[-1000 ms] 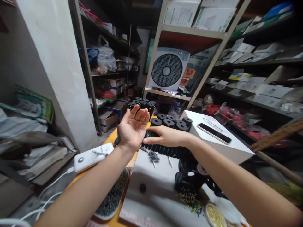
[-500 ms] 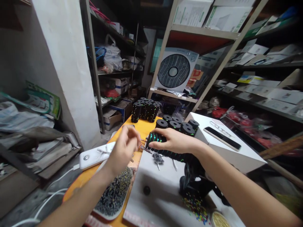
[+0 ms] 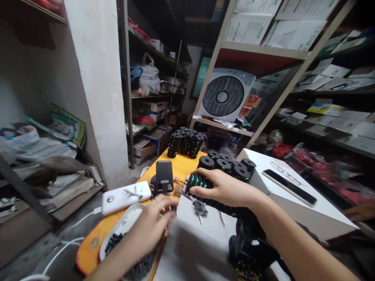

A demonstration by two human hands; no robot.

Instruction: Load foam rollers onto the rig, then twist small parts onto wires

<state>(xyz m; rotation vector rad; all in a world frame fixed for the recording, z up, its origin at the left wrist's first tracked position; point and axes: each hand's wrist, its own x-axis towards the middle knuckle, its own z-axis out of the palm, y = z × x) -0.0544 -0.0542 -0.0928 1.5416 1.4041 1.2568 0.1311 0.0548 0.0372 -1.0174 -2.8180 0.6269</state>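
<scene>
My right hand (image 3: pixel 218 186) is wrapped over the near end of a row of black foam spools (image 3: pixel 193 181) wound with shiny green line. Thin wire-like pieces with reddish ends (image 3: pixel 180 187) lie by the row's left end. My left hand (image 3: pixel 158 218), smeared by motion, hangs over the right side of a white tray (image 3: pixel 132 215). Its fingers bend inward, and whether they hold anything cannot be made out. Black pieces (image 3: pixel 113 242) and many small grey pieces (image 3: pixel 140 270) lie in the tray, partly hidden by my left forearm. A grey clump (image 3: pixel 200 208) rests on the white sheet (image 3: pixel 190 244).
A white power bank (image 3: pixel 125 197) and a black phone-like object (image 3: pixel 164 173) lie on the yellow table (image 3: pixel 92 242). More foam spools stand behind (image 3: pixel 187 142) and beside the white box (image 3: pixel 260 185), which bears a phone (image 3: pixel 290 188). A box fan (image 3: pixel 224 95) stands on the shelf.
My left hand has moved from beside the spool row's end down toward the tray, uncovering the black phone-like object. My right hand keeps its hold on the spools. The camera view has shifted.
</scene>
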